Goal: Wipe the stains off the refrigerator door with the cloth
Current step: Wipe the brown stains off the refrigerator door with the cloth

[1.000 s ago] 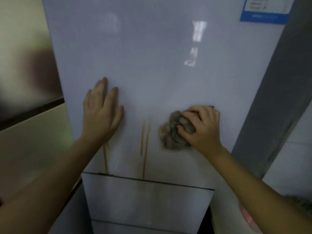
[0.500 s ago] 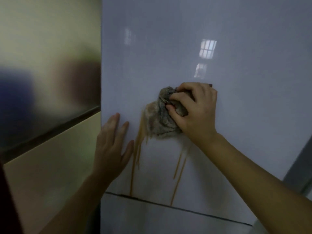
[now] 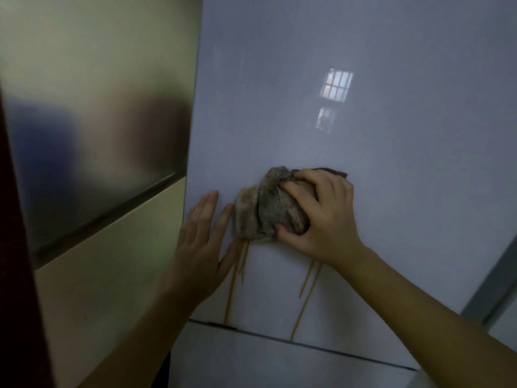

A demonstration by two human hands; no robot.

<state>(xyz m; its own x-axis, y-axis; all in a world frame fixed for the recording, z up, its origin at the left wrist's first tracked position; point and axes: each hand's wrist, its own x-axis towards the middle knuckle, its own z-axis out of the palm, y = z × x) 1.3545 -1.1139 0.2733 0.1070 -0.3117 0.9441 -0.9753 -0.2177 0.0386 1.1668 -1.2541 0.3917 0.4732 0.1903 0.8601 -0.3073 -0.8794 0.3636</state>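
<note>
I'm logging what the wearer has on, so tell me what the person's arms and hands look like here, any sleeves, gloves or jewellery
Both arms are bare up to the frame edge, so no sleeves show. The left hand and the right hand wear no gloves, and no rings, watch or bracelet can be seen on the fingers or wrists. The nails look short and unpainted, though the picture is dim.

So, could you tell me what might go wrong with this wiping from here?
The cloth in the right hand sits above the orange drip streaks, so a short stroke may miss their lower ends near the door seam. The left hand lies flat beside a streak and could smear it.
</note>
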